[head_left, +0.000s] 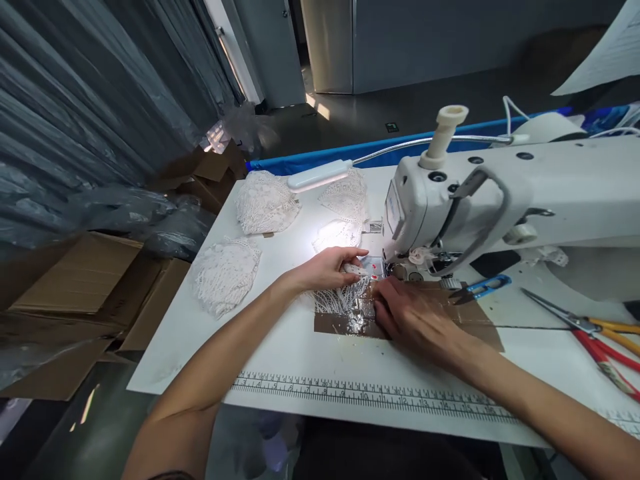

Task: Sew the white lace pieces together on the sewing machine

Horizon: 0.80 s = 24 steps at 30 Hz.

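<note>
1. The left hand (325, 270) has its thumb and fingers closed on a white openwork lace piece (337, 301), beside the needle area of a white sewing machine (465, 200).
2. The right hand (413, 317) is curled near that spot; whether it grips the lace, I cannot tell.
3. The lace lies partly over a shiny brown sheet (327, 325), back from the white worktop (280, 347)'s ruler-marked near edge.
4. Rounded white lace pieces (227, 277) sit by the worktop's left edge and far left corner.
5. Blue thread snips (485, 289) lie right of the right hand.
</note>
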### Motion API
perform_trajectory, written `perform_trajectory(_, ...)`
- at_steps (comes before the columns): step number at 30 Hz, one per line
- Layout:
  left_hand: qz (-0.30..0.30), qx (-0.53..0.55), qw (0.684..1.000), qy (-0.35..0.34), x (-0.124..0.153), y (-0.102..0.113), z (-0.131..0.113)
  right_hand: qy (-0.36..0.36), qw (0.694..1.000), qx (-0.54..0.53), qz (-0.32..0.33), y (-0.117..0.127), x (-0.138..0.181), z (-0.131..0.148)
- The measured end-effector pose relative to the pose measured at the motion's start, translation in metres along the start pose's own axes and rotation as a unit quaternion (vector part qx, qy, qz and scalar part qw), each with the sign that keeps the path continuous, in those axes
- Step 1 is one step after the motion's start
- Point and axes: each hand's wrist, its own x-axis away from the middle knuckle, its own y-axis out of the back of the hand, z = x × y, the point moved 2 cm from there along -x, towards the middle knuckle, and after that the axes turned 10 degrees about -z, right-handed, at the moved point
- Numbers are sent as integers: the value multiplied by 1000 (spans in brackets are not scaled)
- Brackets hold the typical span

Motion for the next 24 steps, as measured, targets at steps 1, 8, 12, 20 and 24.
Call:
perform_trajectory(1, 2, 18, 1000, 8, -1, -1, 0, -1, 1000, 8, -10, -3, -1, 1)
perform_trajectory(8, 15, 77, 996, 40, -3, -4, -4, 12, 998, 42, -37, -22, 5, 1)
perform_trajectory(12, -1, 59, 997, 51, -4, -6, -7, 10, 999, 30, -30, -22, 5, 0)
perform_trajectory(20, -59, 52, 994, 74, -4, -14, -6, -18, 999, -26, -39, -21, 6, -4)
perform_trajectory(24, -38, 68, 994, 76, -4, -13, -6, -18, 998, -49, -41, -19, 6, -7)
